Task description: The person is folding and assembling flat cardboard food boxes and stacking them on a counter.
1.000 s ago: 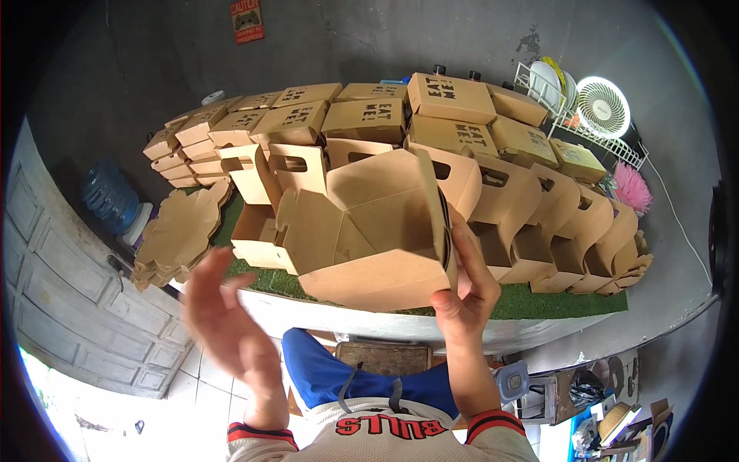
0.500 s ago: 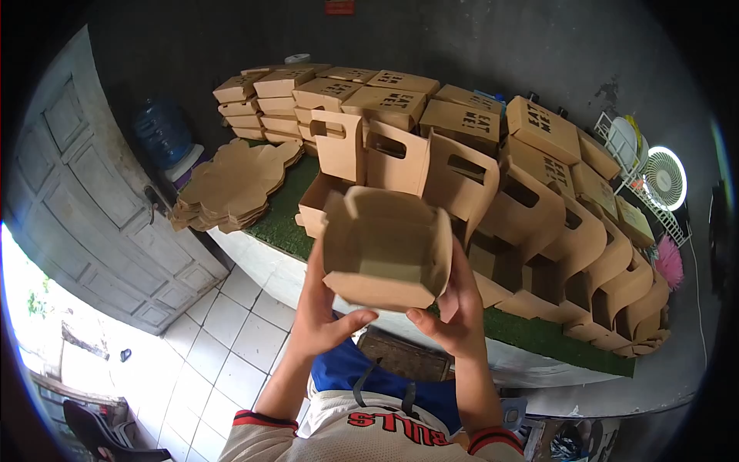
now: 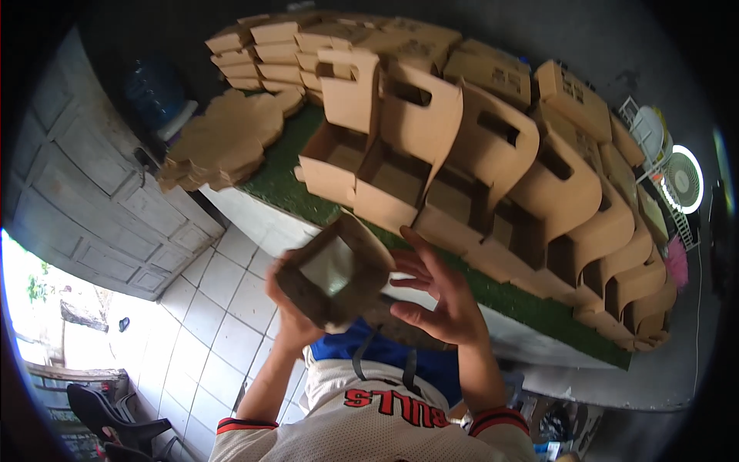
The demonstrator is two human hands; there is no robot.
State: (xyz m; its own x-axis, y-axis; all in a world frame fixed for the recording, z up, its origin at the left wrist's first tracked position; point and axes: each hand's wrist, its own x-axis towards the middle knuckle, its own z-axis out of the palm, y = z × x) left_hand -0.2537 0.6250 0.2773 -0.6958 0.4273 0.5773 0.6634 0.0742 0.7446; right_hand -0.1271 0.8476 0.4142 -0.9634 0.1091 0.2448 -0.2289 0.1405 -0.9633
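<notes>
My left hand (image 3: 291,312) grips a small brown cardboard box (image 3: 368,258) by its left side, in front of my body. The box is tilted, and a pale, shiny area shows inside its walls. My right hand (image 3: 439,296) is beside the box's right side with fingers spread and thumb apart; it does not hold the box, though whether a fingertip touches it I cannot tell. Beyond my hands, a row of open cardboard boxes with tall handled backs (image 3: 419,115) stands along the table's near edge.
Flat cardboard blanks (image 3: 223,138) are stacked at the table's left. Closed cardboard boxes (image 3: 331,35) are piled behind the row. Green artificial turf (image 3: 289,154) covers the tabletop. A lit fan (image 3: 683,181) and a white dish rack (image 3: 643,123) are at right, a panelled door (image 3: 100,177) at left.
The box has moved down and left, turning and tilting in my left hand. My right hand has let go of it and spread its fingers. The view has shifted, so the table appears higher.
</notes>
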